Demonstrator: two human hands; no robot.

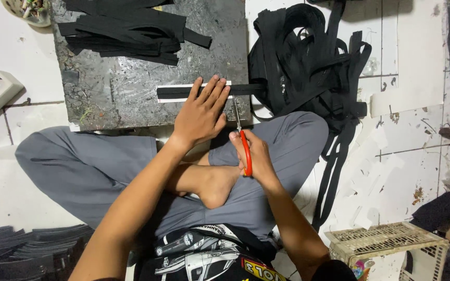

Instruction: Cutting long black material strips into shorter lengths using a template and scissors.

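Two bare hands are at work over a dark, scuffed cutting board point(131, 88) set on a white tiled floor point(417, 62). We note the left hand point(200, 115) pressed flat, fingers spread and extended, on a black strap point(183, 92) that lies across a white strip point(175, 99) near the board's front edge. The right hand point(256, 156) is closed around the red handles of a pair of scissors point(242, 140), whose blades point up toward the strap just right of the left hand; we cannot tell how far the blades are parted. The strap runs right into a heap of black webbing point(308, 67). Cut strap pieces point(126, 31) lie stacked at the board's far edge.
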